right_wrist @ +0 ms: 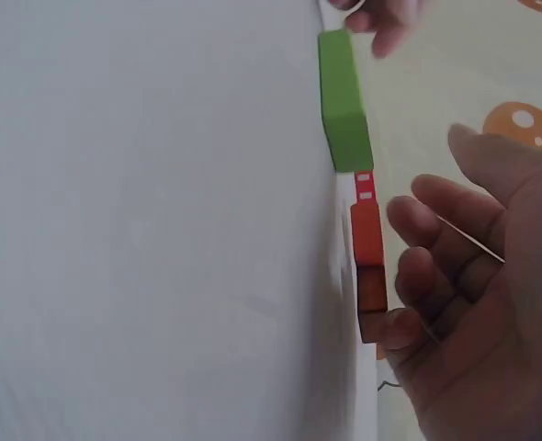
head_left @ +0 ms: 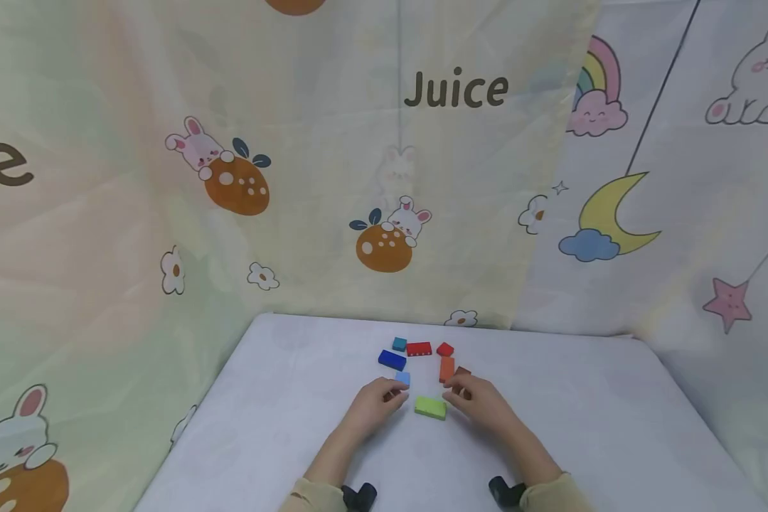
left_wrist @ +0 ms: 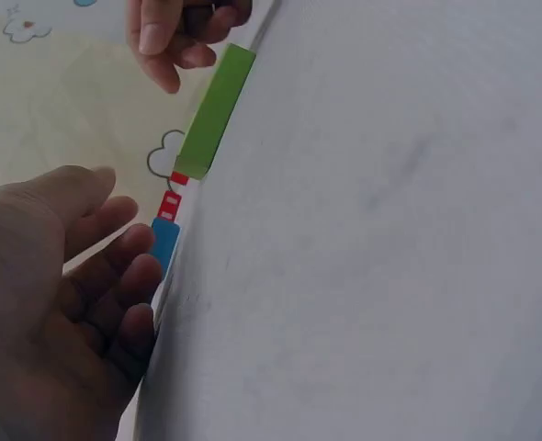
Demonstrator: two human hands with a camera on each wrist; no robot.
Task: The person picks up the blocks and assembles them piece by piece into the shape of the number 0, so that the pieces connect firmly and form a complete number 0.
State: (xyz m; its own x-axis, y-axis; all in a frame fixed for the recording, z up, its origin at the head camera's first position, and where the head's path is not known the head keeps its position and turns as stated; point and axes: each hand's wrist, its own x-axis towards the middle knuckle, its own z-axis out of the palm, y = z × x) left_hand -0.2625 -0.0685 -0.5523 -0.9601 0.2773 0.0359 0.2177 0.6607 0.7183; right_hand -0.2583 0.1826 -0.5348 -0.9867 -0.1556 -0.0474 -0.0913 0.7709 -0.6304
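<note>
A light green block (head_left: 430, 407) lies flat on the white table between the two hands. To its left is my left hand (head_left: 375, 407), fingers loosely bent and nothing between them; the fingertips are close to a light blue block (head_left: 402, 379). Whether they touch it I cannot tell. On the other side my right hand (head_left: 480, 404) hovers with thumb and fingers apart, holding nothing. An orange block (head_left: 446, 369) and a brown block (head_left: 463, 370), partly hidden, are just beyond it. In the right wrist view the green block (right_wrist: 344, 103) stands apart from the right fingers.
Farther back on the table (head_left: 582, 412) lie a dark blue block (head_left: 392, 360), a teal block (head_left: 400, 344), a red block with white marks (head_left: 419, 349) and a small red pointed block (head_left: 445, 349). A printed curtain (head_left: 320, 163) hangs behind the table.
</note>
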